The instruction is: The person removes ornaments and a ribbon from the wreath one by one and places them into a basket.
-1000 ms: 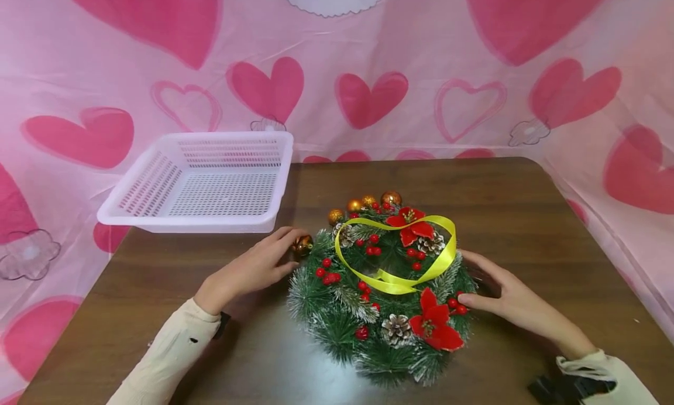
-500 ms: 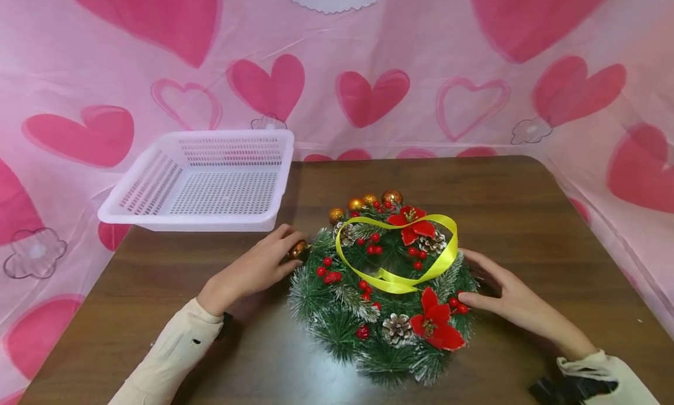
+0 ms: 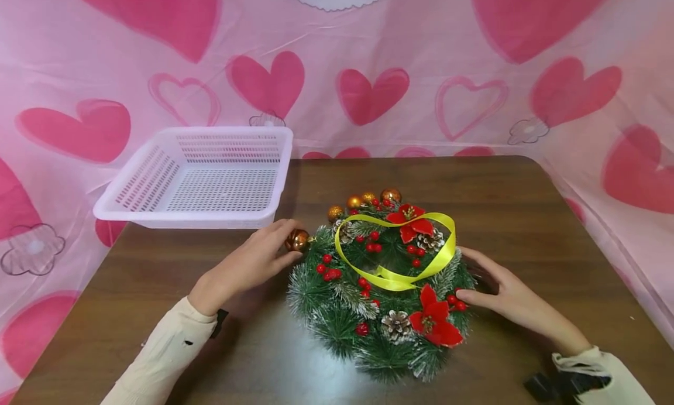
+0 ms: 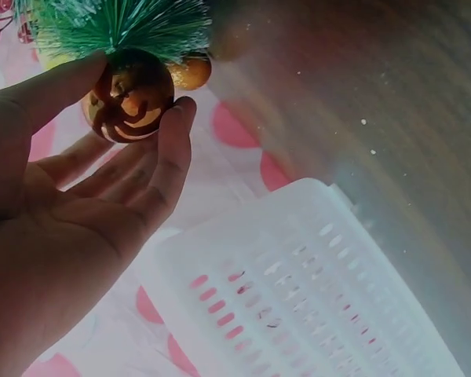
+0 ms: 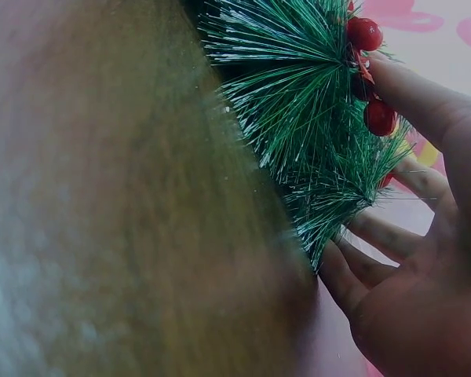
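A green Christmas wreath [image 3: 337, 329] lies on the table, dressed with red berries, pinecones, red poinsettias and a yellow ribbon [image 3: 447, 253] looped on top. At its left edge my left hand [image 3: 244, 267] pinches a shiny copper-brown bauble [image 3: 298, 240] between thumb and fingers; its gold cap points toward the needles. The left wrist view shows this bauble [image 4: 129, 98] close against the green tips. My right hand [image 3: 513, 299] holds the wreath's right side, thumb by the red berries [image 5: 379, 116], fingertips partly hidden behind the needles. Several gold and copper baubles [image 3: 354, 202] sit along the wreath's far edge.
A white perforated plastic basket [image 3: 192, 219] stands at the back left of the brown wooden table [image 3: 474, 188]. Behind the table hangs a pink cloth [image 3: 421, 42] printed with hearts.
My left hand has turned the bauble slightly, so more of it and its gold cap show beside the wreath. The right hand and the wreath stay in nearly the same place.
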The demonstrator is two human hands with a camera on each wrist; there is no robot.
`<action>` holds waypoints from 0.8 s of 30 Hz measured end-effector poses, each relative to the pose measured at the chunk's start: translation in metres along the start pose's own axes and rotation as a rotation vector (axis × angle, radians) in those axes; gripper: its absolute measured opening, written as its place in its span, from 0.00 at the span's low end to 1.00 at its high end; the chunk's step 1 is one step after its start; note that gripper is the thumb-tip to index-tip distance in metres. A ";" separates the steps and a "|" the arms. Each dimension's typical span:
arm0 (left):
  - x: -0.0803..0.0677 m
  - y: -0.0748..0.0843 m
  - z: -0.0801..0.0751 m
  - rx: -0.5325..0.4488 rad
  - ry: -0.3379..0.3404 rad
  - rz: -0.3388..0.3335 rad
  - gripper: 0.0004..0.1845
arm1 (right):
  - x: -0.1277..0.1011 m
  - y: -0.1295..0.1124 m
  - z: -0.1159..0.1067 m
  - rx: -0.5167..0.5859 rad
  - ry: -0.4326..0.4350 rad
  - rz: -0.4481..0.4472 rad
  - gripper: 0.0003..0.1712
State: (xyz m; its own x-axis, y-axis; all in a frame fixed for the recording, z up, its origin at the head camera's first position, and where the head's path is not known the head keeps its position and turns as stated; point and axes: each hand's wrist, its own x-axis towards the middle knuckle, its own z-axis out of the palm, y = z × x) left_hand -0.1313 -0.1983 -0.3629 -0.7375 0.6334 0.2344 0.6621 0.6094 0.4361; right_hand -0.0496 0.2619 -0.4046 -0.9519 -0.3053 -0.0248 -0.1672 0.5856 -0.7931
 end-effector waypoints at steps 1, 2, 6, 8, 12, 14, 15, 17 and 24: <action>0.000 0.000 -0.001 0.007 0.006 0.002 0.22 | 0.000 0.000 0.000 0.000 0.000 -0.001 0.42; -0.001 0.001 -0.002 0.017 0.013 0.002 0.22 | 0.001 0.000 0.000 -0.001 -0.001 -0.002 0.42; -0.001 0.002 -0.005 0.027 0.047 0.007 0.24 | 0.001 -0.001 0.000 0.001 -0.004 -0.005 0.42; 0.000 0.003 -0.006 0.019 0.063 0.012 0.25 | 0.001 -0.001 0.000 -0.002 -0.006 -0.004 0.42; 0.000 0.005 -0.008 0.003 0.084 0.031 0.25 | 0.000 -0.001 0.000 -0.008 -0.008 0.004 0.42; 0.000 0.005 -0.009 0.002 0.088 0.033 0.25 | 0.000 -0.001 0.000 -0.011 -0.007 0.011 0.42; 0.000 0.005 -0.010 0.002 0.089 0.032 0.25 | 0.000 -0.001 0.000 -0.011 -0.008 0.013 0.42; -0.001 0.005 -0.011 0.001 0.092 0.031 0.25 | 0.000 -0.002 0.000 -0.013 -0.008 0.020 0.41; 0.000 0.008 -0.013 -0.005 0.111 0.050 0.25 | -0.001 -0.002 -0.001 -0.032 0.003 0.024 0.41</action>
State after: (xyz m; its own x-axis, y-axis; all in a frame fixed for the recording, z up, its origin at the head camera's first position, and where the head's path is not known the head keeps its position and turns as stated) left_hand -0.1281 -0.1993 -0.3486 -0.7137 0.6064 0.3507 0.6982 0.5757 0.4255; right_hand -0.0482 0.2617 -0.4023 -0.9566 -0.2886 -0.0415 -0.1524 0.6163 -0.7726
